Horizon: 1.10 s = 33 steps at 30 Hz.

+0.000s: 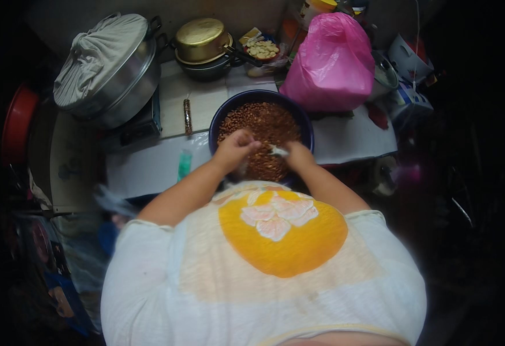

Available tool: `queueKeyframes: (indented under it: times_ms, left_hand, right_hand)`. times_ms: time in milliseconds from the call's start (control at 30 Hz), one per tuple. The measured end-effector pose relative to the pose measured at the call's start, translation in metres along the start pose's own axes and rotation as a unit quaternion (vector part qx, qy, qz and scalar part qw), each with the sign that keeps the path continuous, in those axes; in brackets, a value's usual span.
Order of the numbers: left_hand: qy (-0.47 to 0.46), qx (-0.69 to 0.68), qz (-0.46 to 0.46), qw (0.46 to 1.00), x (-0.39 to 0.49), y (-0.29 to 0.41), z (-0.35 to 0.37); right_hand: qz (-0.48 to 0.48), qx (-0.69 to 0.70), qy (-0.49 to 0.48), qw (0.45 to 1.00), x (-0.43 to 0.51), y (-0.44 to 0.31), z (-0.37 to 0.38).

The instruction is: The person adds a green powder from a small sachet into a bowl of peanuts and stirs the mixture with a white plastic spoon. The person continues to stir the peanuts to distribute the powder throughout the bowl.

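Note:
A deep blue basin (307, 125) holds many small reddish-brown nuts, seemingly peanuts (257, 119). Over its left part is my left hand (236, 149), thumb and fingers pinched together near the middle; a clear plastic piece may hang below them, too blurred to tell. My right hand (298, 155), over the basin's right side, is closed around a small whitish utensil (278, 150), perhaps a spoon, pointing towards the left hand. Left of the basin lies a narrow clear tube packed with nuts (187, 116). Nearer me is a green-tinted plastic packet (184, 165).
A large metal pot (127, 93) with a cloth-wrapped lid stands at left. Behind are a gold-coloured pot (201, 41) on a dark pan and a bowl of pale cloves, perhaps garlic (262, 49). A full pink plastic bag (330, 65) stands right, close to the basin.

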<state>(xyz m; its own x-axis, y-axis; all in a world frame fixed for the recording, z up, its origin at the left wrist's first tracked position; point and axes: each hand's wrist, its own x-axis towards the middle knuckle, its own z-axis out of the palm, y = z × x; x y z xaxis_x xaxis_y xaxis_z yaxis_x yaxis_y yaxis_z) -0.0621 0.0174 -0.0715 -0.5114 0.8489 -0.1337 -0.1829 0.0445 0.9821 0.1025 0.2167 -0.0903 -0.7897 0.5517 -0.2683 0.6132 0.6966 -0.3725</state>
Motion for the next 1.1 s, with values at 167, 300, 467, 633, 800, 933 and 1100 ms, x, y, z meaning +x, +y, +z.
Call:
queueKeyframes:
  times_ms: [167,300,467,633,800,933,1100]
  left_hand:
    - [0.015,-0.016,-0.018,1.0,0.0,-0.003,0.002]
    - [0.02,0.025,-0.033,0.999,-0.001,-0.006,0.0]
    - [0.046,0.071,-0.03,0.996,-0.004,-0.004,0.006]
    - [0.045,0.093,-0.024,0.994,0.0,-0.011,0.006]
    - [0.043,0.114,-0.044,0.992,-0.002,-0.003,0.008]
    - [0.033,0.108,-0.057,0.992,-0.001,-0.005,0.005]
    - [0.031,0.118,-0.039,0.992,-0.001,-0.001,0.006]
  right_hand:
    - [-0.006,0.113,0.025,0.993,-0.001,0.006,-0.008]
    - [-0.033,0.169,0.054,0.984,-0.006,-0.004,-0.034]
    - [-0.102,0.177,0.119,0.972,-0.03,-0.04,-0.085]
    - [-0.139,0.13,0.135,0.972,-0.052,-0.071,-0.121]
    - [-0.202,0.055,0.196,0.958,-0.057,-0.079,-0.125]
    - [-0.225,0.004,0.21,0.952,-0.057,-0.079,-0.124]
    - [-0.239,-0.037,0.229,0.943,-0.058,-0.08,-0.125]
